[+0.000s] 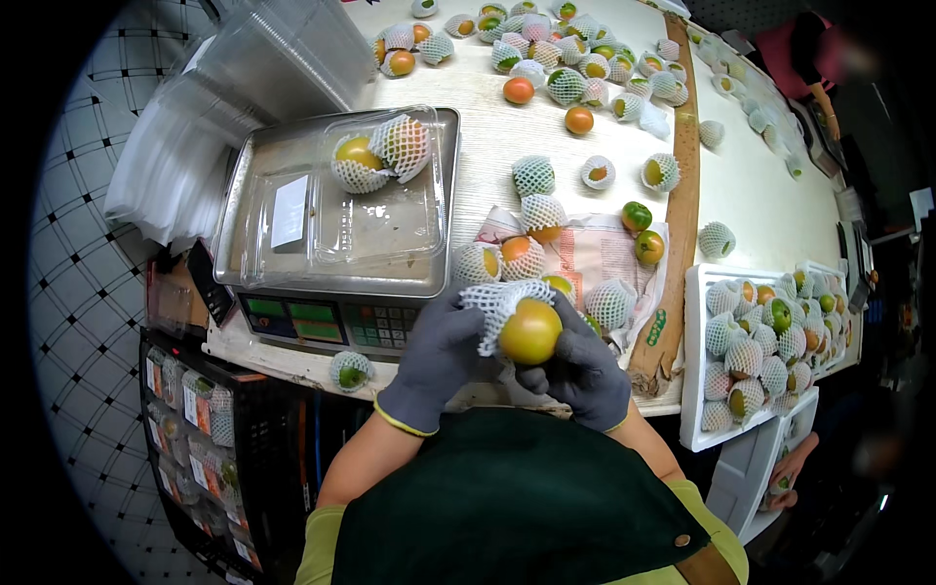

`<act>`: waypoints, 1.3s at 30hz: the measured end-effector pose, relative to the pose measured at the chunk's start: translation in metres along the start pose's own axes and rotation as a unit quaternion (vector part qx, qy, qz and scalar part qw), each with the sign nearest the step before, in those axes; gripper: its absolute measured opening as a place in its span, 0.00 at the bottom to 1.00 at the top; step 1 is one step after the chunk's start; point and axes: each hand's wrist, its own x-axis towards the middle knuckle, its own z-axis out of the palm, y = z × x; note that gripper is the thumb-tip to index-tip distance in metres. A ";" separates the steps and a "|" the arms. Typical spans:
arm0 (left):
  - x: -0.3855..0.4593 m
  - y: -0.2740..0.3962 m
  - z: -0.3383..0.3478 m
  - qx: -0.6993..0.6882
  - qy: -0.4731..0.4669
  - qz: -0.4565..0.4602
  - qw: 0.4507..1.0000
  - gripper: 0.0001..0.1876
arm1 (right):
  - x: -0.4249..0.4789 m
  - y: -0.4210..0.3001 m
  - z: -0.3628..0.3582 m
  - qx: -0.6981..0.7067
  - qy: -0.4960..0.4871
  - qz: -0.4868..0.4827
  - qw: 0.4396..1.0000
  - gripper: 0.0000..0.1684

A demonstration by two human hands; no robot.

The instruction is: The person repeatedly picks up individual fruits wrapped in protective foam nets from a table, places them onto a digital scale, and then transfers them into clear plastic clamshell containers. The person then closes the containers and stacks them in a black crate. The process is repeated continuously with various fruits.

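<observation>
Both my hands wear grey gloves. My left hand (439,351) grips a white foam net sleeve (491,300), which is partly around a yellow-orange tomato (530,333). The tomato is held in my right hand (585,365), its bare side facing me. Just beyond my hands, several netted tomatoes (523,252) lie on and around a printed paper sheet (578,256). Two bare greenish tomatoes (649,247) sit at its right side. To the left, an open clear plastic clamshell box (380,234) with two netted tomatoes (401,146) rests on the steel pan (241,256) of a digital scale (329,322).
Stacked clear plastic boxes (285,58) stand at back left. Many tomatoes, mostly netted (567,86), spread over the table's far side. A wooden board (658,307) divides the tabletop. White foam crates (695,365) hold netted tomatoes at right, near other people's hands (793,468). A black crate (263,453) holds packed boxes.
</observation>
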 end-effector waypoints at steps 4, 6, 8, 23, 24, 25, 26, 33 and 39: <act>-0.021 -0.008 0.012 0.547 0.123 0.276 0.781 0.14 | 0.010 0.006 -0.009 -0.141 0.051 -0.067 0.986 0.36; -0.022 -0.012 0.011 0.675 0.016 0.396 0.622 0.17 | 0.016 0.015 -0.013 -0.257 0.085 -0.133 0.953 0.34; -0.029 -0.015 0.007 0.760 -0.051 0.409 0.503 0.23 | 0.016 0.024 -0.012 -0.274 0.109 -0.174 0.940 0.31; -0.014 0.109 0.020 0.801 0.051 0.460 0.380 0.23 | -0.015 -0.008 -0.023 -0.346 0.196 -0.070 0.915 0.14; -0.007 0.120 0.016 0.826 0.049 0.422 0.369 0.23 | -0.015 -0.012 -0.026 -0.330 0.217 -0.075 0.915 0.14; -0.001 0.129 0.010 0.851 0.048 0.382 0.357 0.22 | -0.015 -0.013 -0.027 -0.314 0.238 -0.078 0.916 0.14; 0.001 0.134 0.005 0.874 0.047 0.340 0.345 0.22 | -0.014 -0.012 -0.026 -0.321 0.235 -0.076 0.914 0.14; -0.002 0.117 0.017 0.858 0.080 0.394 0.319 0.18 | 0.011 0.009 -0.031 -0.660 0.152 -0.205 0.707 0.15; -0.021 0.028 0.009 0.869 -0.082 0.242 0.424 0.20 | 0.025 0.014 -0.041 -0.780 0.076 -0.237 0.574 0.27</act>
